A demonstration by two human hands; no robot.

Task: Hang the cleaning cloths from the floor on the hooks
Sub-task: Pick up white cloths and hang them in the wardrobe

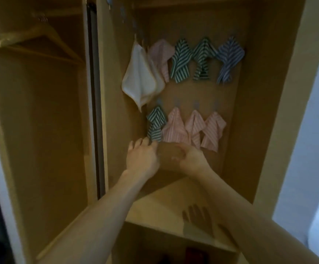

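Cloths are hanging in two rows; we're reaching our left hand (pixel 142 154) up to the green striped cloth (pixel 155 123) directly above it, fingertips touching its hem. Right hand (pixel 190 156) is blurred, grip unclear.

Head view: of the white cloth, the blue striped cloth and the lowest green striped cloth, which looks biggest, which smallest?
1. White cloth, clearly largest, though it hangs nearer the camera on the side wall.
2. Blue striped cloth.
3. Lowest green striped cloth, only slightly smaller than the blue; they are nearly alike.
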